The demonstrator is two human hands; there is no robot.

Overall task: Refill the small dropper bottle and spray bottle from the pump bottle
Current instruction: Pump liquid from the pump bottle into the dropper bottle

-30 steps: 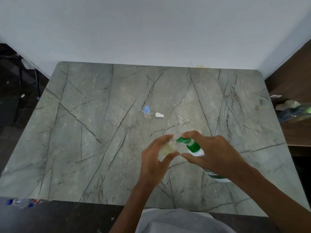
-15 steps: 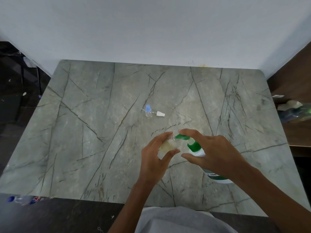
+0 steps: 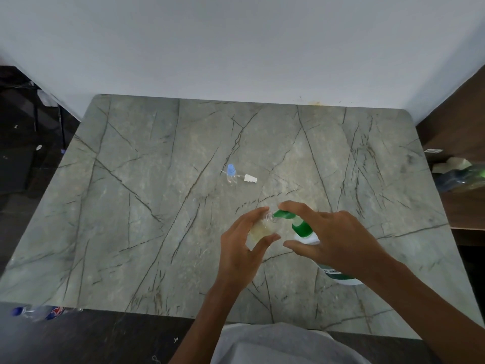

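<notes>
Now the left hand (image 3: 244,248) grips the clear spray bottle (image 3: 259,228) at 9 o'clock of the pump bottle (image 3: 301,228); the right hand (image 3: 338,243) rests straight-fingered on its pump; the dropper bottle (image 3: 231,174) stands at 11 o'clock

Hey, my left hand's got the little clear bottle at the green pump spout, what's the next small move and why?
Probably press the green pump head down with the right hand. Its forefinger lies along the top of the pump. The left hand holds the small clear bottle with its mouth right at the spout tip, and the bottle looks only partly filled with yellowish liquid.
</notes>
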